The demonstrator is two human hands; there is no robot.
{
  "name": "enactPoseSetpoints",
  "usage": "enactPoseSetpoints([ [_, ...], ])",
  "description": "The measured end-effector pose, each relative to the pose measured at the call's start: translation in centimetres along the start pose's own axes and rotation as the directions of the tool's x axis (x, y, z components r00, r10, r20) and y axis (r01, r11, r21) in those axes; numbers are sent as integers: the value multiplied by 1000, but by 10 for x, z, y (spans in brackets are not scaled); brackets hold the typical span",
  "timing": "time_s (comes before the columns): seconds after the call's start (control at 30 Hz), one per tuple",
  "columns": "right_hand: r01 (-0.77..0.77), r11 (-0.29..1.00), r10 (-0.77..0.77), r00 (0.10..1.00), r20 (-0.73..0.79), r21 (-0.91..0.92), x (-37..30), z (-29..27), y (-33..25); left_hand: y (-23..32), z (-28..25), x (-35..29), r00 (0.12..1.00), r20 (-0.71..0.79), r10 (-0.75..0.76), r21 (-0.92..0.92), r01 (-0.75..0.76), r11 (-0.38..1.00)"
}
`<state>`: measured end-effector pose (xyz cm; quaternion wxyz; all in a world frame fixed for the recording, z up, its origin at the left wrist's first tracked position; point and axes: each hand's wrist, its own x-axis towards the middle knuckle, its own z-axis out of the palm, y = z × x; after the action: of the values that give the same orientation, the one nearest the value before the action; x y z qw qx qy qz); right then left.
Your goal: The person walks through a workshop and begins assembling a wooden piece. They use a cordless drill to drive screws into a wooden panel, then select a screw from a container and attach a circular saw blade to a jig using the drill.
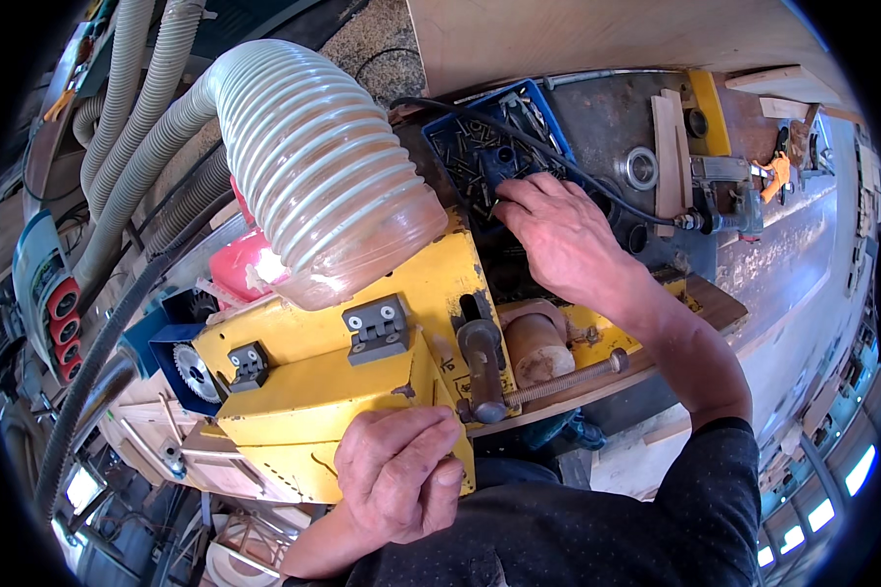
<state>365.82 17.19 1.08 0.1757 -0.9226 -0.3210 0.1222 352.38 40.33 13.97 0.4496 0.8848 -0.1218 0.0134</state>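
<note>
At the near front, my left hand is closed, thumb against curled fingers; what it holds, if anything, is hidden. It is in front of a yellow metal machine housing with dark hinges. My right hand reaches to the near edge of a blue tray full of loose screws and bolts. Its fingers are bent together, and I cannot make out what is between the fingertips. Between the hands lie a thick steel bolt and a long threaded bolt.
A wide ribbed clear hose rises over the yellow housing. A wooden cylinder lies below my right forearm. Beyond are a metal ring, wood strips and a black cable. A toothed blade stands at left.
</note>
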Motion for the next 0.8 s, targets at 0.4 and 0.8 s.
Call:
enactPoseSetpoints([
  [0.4, 23, 996, -18, 998, 55, -91, 4, -1, 11, 1, -1, 0, 1000, 19, -8, 9, 8, 1000],
  [0.8, 10, 998, -19, 987, 160, 55, 10, -7, 6, 0, -1, 1, 1000, 20, -3, 9, 3, 1000],
])
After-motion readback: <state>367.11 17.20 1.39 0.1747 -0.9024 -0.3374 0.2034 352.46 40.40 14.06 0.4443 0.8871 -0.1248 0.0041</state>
